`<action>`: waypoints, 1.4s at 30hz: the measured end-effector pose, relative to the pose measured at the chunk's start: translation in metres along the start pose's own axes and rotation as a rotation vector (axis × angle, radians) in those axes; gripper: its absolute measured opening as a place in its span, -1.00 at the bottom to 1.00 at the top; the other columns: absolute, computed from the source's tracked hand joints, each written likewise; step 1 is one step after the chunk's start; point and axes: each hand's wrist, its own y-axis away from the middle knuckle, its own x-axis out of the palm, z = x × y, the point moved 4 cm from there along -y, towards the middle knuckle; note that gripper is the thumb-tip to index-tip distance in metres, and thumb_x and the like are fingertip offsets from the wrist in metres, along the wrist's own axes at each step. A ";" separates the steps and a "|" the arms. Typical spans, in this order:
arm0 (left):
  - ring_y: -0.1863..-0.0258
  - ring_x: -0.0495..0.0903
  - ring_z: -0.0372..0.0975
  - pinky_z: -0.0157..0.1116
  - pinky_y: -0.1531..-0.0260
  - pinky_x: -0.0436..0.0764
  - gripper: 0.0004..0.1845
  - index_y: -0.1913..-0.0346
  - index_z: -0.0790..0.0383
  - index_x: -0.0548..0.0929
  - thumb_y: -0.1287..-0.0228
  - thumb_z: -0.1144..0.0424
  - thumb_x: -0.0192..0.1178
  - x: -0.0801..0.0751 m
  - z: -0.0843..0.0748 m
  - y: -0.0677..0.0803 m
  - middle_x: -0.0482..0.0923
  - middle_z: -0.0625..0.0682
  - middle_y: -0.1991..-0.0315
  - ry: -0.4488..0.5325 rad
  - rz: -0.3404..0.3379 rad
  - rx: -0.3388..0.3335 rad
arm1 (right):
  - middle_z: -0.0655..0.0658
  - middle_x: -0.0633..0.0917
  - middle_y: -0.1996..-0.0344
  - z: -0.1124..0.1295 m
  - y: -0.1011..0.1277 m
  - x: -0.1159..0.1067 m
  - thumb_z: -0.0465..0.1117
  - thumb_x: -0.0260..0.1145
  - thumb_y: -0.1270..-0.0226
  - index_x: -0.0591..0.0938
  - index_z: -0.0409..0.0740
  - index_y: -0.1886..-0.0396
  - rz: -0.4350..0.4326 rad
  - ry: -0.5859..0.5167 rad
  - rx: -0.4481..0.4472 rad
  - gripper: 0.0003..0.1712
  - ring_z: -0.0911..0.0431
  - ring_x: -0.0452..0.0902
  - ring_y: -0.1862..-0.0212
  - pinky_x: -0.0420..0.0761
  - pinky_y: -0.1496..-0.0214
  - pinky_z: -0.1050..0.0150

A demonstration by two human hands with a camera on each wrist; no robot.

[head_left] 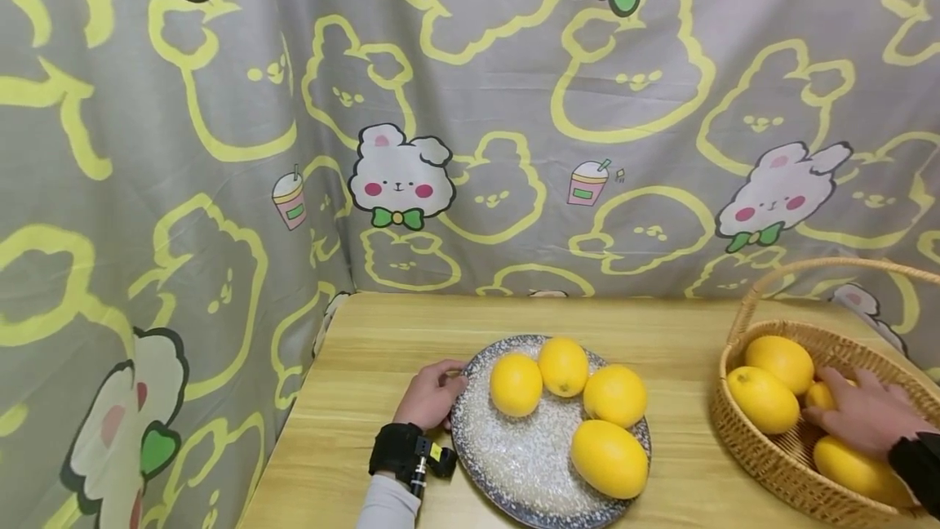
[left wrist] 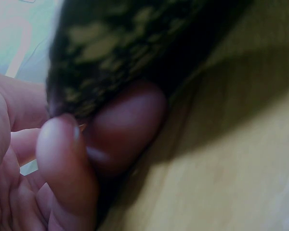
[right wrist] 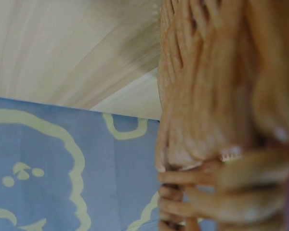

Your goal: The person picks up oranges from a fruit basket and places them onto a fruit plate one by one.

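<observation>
A person's left hand (head_left: 429, 397) pinches the near-left rim of a speckled plate (head_left: 485, 451) on a wooden table (head_left: 367, 431), thumb on top and fingers curled beneath the edge. Four lemons (head_left: 563, 366) sit on the plate, three clustered at the back, one larger at the front right. To the right, the right hand (head_left: 866, 415) reaches into a wicker basket (head_left: 756, 464), palm down, fingers spread loosely over a lemon there (head_left: 818, 395); whether they grip it cannot be told. Three more yellow fruits lie around it in the basket.

The left wrist view shows what the head camera cannot: fingertips (left wrist: 127, 125) pressed against the plate's dark underside (left wrist: 130, 38). The right wrist view is blurred, showing only basket weave (right wrist: 207, 96), table and a bunny-print cloth (right wrist: 48, 163).
</observation>
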 end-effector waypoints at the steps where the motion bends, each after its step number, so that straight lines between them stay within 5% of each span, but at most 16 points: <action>1: 0.75 0.44 -0.29 -0.36 0.72 0.59 -0.61 -0.31 0.14 0.62 -0.53 0.14 0.16 0.000 0.000 0.000 0.67 0.05 0.32 0.001 0.002 0.000 | -0.85 0.29 -0.12 -0.001 0.000 0.000 0.04 0.22 -0.46 0.32 -0.68 -0.24 0.001 -0.005 -0.001 -0.19 -0.63 0.17 -0.17 0.19 -0.17 -0.59; 29: 0.77 0.42 -0.31 -0.38 0.75 0.57 -0.61 -0.31 0.12 0.63 -0.53 0.13 0.17 0.001 0.000 0.001 0.67 0.07 0.27 0.009 -0.007 0.020 | -0.82 0.37 -0.03 -0.003 0.003 -0.013 0.01 0.16 -0.48 0.37 -0.59 -0.16 -0.083 -0.058 -0.017 -0.33 -0.58 0.17 -0.11 0.12 -0.15 -0.51; 42: 0.76 0.42 -0.31 -0.38 0.74 0.56 -0.61 -0.31 0.14 0.63 -0.52 0.15 0.17 0.001 0.000 0.002 0.71 0.12 0.20 0.032 0.003 0.012 | -0.67 0.57 0.11 0.006 0.002 -0.037 0.09 0.13 -0.54 0.52 -0.42 -0.06 -0.189 0.012 -0.093 -0.42 -0.49 0.53 0.15 0.52 0.18 -0.29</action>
